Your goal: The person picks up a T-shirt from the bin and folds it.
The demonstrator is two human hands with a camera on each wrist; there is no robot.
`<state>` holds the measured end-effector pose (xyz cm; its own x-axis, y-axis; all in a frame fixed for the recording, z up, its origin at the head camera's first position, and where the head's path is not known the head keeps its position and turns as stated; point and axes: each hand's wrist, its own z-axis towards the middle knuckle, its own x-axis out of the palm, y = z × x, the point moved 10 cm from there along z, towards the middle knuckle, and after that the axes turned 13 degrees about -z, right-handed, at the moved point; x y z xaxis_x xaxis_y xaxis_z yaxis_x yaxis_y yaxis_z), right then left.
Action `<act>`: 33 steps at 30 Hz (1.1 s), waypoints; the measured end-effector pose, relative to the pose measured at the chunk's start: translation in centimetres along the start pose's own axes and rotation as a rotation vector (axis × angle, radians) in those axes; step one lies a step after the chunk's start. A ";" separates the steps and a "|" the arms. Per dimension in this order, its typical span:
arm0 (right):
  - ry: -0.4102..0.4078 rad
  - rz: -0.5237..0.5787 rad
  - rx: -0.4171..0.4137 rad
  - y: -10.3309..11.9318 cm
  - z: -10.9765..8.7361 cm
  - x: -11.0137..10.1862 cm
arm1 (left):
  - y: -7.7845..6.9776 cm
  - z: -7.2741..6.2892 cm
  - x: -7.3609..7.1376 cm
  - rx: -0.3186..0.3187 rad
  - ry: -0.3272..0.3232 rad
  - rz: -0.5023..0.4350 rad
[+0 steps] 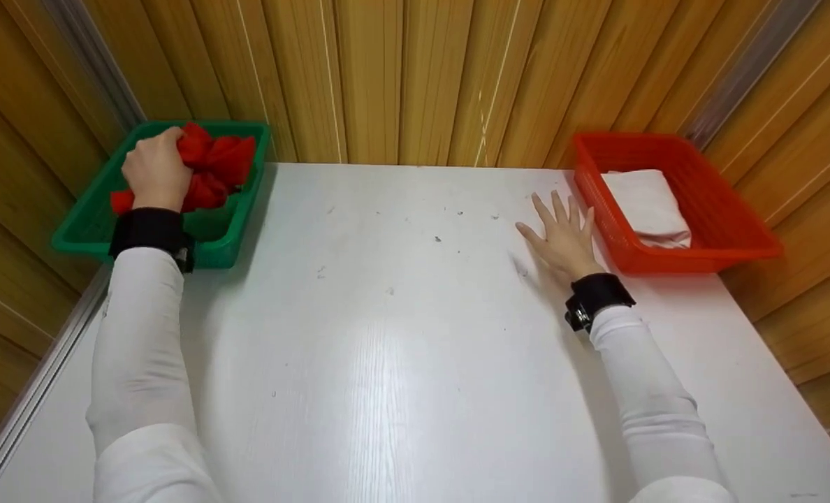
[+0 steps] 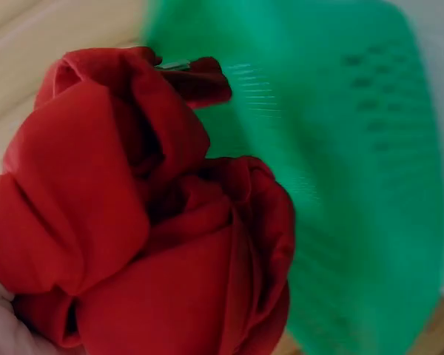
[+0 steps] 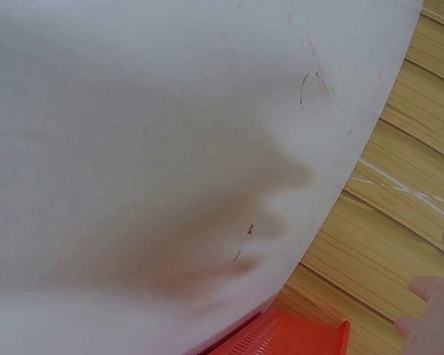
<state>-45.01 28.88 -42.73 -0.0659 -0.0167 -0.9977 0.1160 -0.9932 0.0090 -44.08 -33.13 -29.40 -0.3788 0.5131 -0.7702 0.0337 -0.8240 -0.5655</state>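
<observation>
My left hand (image 1: 155, 168) grips a bunched red cloth (image 1: 218, 162) over the green basket (image 1: 209, 253) at the back left. In the left wrist view the crumpled red cloth (image 2: 163, 274) fills much of the picture, the green basket (image 2: 355, 177) blurred behind it. Out to the right, my right hand (image 1: 563, 237) hovers above the table with fingers spread and nothing held. It is close to the left side of the red basket (image 1: 729, 230), where a folded white cloth (image 1: 645, 206) lies. The fingertips (image 3: 425, 287) show at the edge of the right wrist view.
A white table (image 1: 373, 335) spans the space between the two baskets. Wood-patterned panels (image 1: 429, 84) stand along its back edge and both sides. A metal strip (image 1: 34, 381) runs down the left edge of the table.
</observation>
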 end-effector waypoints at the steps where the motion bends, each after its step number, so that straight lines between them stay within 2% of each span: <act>1: 0.003 0.000 0.000 0.0 0.0 0.0 | -0.8 0.1 -0.5 0.009 -0.016 -0.007; 5: 0.013 0.000 0.001 0.1 -0.2 0.2 | -4.4 -0.1 -2.1 0.064 -0.076 -0.049; 9: 0.013 0.003 0.001 0.2 -0.2 0.1 | -8.1 -0.8 -2.5 0.112 -0.075 -0.096; 12: 0.004 0.007 -0.004 0.3 -0.2 0.0 | -10.7 -1.6 -2.1 0.150 -0.065 -0.135; 15: 0.001 0.008 -0.004 0.3 -0.2 0.0 | -12.8 -2.7 -0.5 0.188 -0.037 -0.173; 17: 0.001 0.009 -0.002 0.3 -0.3 0.1 | -13.7 -3.6 1.3 0.207 0.005 -0.202; 19: 0.004 0.006 -0.001 0.2 -0.3 0.3 | -14.1 -4.5 3.8 0.209 0.078 -0.230; 22: 0.005 -0.005 0.000 0.2 -0.3 0.5 | -14.6 -6.5 8.2 0.232 0.170 -0.274; 27: 0.001 -0.004 0.000 0.2 -0.1 0.7 | -15.0 -10.7 15.7 0.292 0.314 -0.306; 30: 0.008 -0.002 -0.007 0.4 -0.1 1.0 | -15.0 -12.9 19.1 0.299 0.384 -0.262; 33: 0.013 -0.008 -0.013 0.7 -0.2 1.4 | -14.8 -14.8 21.4 0.293 0.477 -0.157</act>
<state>-44.79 28.19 -44.12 -0.0543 -0.0076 -0.9985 0.1283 -0.9917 0.0006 -38.97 -6.36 -41.89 0.1018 0.6297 -0.7701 -0.2724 -0.7269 -0.6304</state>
